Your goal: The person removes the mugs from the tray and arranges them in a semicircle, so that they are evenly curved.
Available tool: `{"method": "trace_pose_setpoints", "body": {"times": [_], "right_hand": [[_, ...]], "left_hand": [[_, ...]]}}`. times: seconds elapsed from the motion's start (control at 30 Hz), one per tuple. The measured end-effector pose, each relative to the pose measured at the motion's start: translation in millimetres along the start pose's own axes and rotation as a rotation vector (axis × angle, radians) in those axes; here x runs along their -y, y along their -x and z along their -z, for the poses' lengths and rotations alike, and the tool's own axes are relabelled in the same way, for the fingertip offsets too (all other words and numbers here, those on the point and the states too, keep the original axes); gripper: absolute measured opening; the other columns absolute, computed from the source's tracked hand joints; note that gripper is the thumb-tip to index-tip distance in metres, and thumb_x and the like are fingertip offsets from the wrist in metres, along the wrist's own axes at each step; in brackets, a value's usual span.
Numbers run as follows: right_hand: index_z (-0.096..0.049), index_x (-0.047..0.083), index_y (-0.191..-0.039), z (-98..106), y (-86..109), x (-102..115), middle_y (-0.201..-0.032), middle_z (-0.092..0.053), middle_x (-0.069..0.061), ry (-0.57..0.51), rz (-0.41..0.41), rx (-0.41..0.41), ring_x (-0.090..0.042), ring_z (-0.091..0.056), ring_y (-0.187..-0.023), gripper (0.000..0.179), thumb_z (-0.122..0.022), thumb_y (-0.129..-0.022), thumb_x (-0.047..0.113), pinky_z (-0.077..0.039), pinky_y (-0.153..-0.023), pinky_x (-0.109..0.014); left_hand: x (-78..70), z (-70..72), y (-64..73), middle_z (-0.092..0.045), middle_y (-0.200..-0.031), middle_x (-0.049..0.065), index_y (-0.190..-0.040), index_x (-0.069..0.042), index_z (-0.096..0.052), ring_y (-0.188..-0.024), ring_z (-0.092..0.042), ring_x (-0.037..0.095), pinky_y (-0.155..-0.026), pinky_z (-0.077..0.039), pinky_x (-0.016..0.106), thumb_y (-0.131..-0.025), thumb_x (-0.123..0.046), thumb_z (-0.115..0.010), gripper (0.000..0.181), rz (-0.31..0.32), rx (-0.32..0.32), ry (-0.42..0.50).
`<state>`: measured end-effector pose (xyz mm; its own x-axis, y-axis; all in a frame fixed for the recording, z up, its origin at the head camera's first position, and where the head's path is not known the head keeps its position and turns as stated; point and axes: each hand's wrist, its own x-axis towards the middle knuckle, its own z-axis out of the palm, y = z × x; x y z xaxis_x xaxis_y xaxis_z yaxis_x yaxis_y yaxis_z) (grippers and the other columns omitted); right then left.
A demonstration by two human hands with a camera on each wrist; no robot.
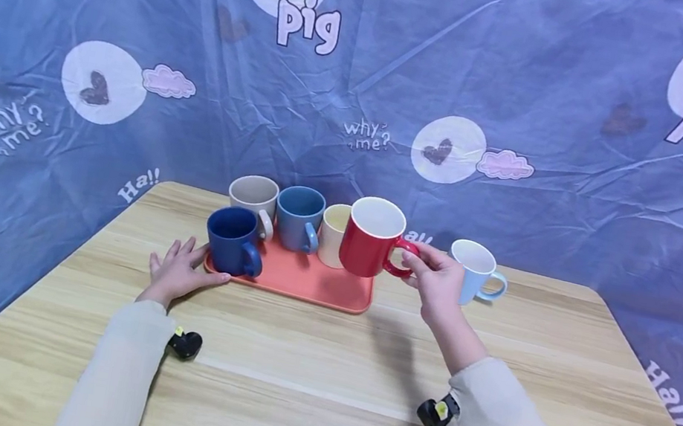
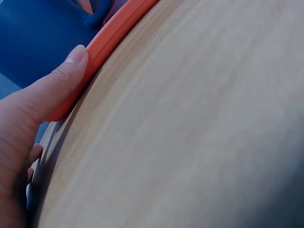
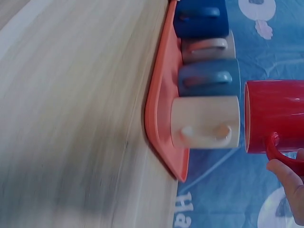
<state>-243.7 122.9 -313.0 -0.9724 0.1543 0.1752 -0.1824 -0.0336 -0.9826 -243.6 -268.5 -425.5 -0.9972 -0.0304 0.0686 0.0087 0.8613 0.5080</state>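
My right hand (image 1: 441, 281) pinches the handle of a red mug (image 1: 366, 244) with a white inside, holding it upright above the right part of an orange-red tray (image 1: 302, 286). The right wrist view shows the red mug (image 3: 278, 111) apart from the cream mug (image 3: 205, 116) that stands on the tray. My left hand (image 1: 176, 276) lies at the tray's near left corner, fingers spread. Its thumb (image 2: 61, 78) touches the tray rim, beside a dark blue mug (image 1: 228, 243). A grey mug (image 1: 250, 192) and a medium blue mug (image 1: 296, 220) stand behind on the tray.
A light blue mug (image 1: 477, 266) stands on the wooden table (image 1: 296, 401) right of the tray, partly behind my right hand. A blue printed cloth (image 1: 363, 81) hangs behind the table and along its sides.
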Motion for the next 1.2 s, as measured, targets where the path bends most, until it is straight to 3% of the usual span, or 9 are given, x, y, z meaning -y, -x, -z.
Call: {"method": "trace_pose_setpoints", "body": {"times": [0.07, 0.27, 0.37, 0.57, 0.77, 1.2], "right_hand": [[-0.061, -0.008, -0.100, 11, -10.1, -14, -0.071, -0.061, -0.003, -0.052, 0.024, 0.019, -0.012, -0.059, -0.063, 0.027, -0.065, -0.074, -0.001, -0.050, -0.054, -0.028], [-0.066, 0.003, -0.097, 61, -59.3, -82, -0.081, -0.064, -0.011, -0.215, 0.069, 0.098, -0.020, -0.062, -0.068, 0.025, -0.068, -0.072, 0.001, -0.050, -0.051, -0.032], [-0.064, 0.001, -0.101, 79, -66.9, -94, -0.085, -0.064, -0.013, -0.178, 0.059, 0.058, -0.022, -0.062, -0.070, 0.029, -0.068, -0.072, 0.002, -0.050, -0.054, -0.037], [-0.063, 0.001, -0.104, 117, -80.6, -131, -0.090, -0.062, -0.015, -0.123, 0.148, -0.020, -0.023, -0.061, -0.074, 0.036, -0.072, -0.070, 0.009, -0.048, -0.053, -0.040], [-0.063, 0.000, -0.103, 144, -70.3, -129, -0.088, -0.062, -0.017, -0.095, 0.121, -0.108, -0.023, -0.061, -0.071, 0.040, -0.075, -0.066, 0.013, -0.049, -0.051, -0.037], [-0.061, -0.003, -0.104, 186, -48.4, -121, -0.083, -0.064, -0.010, -0.098, 0.115, -0.143, -0.017, -0.061, -0.068, 0.038, -0.072, -0.069, 0.007, -0.048, -0.051, -0.031]], "left_hand": [[0.3, -0.2, 0.2, -0.013, -0.138, 0.026, -0.136, -0.014, -0.030, -0.124, 0.000, 0.044, -0.085, 0.013, 0.063, -0.064, -0.065, -0.058, 0.093, 0.003, 0.000, 0.001], [0.4, 0.7, 1.2, -0.014, -0.137, 0.026, -0.135, -0.013, -0.031, -0.124, 0.000, 0.044, -0.085, 0.013, 0.063, -0.064, -0.065, -0.058, 0.092, 0.006, -0.001, 0.003], [0.5, 1.3, 1.2, -0.013, -0.137, 0.026, -0.136, -0.013, -0.030, -0.123, 0.001, 0.044, -0.085, 0.013, 0.063, -0.064, -0.065, -0.058, 0.093, 0.005, 0.001, 0.002], [0.6, 0.9, 0.0, -0.014, -0.137, 0.026, -0.136, -0.014, -0.030, -0.123, 0.001, 0.044, -0.084, 0.014, 0.063, -0.064, -0.065, -0.058, 0.093, 0.009, 0.001, -0.002], [-0.4, -1.0, -0.9, -0.014, -0.137, 0.026, -0.136, -0.016, -0.030, -0.124, 0.000, 0.044, -0.085, 0.014, 0.063, -0.063, -0.067, -0.057, 0.094, 0.008, 0.004, 0.000], [-0.2, -0.4, -1.2, -0.013, -0.137, 0.026, -0.136, -0.016, -0.029, -0.123, 0.001, 0.044, -0.085, 0.013, 0.063, -0.063, -0.066, -0.058, 0.094, 0.006, 0.002, 0.009]]}}
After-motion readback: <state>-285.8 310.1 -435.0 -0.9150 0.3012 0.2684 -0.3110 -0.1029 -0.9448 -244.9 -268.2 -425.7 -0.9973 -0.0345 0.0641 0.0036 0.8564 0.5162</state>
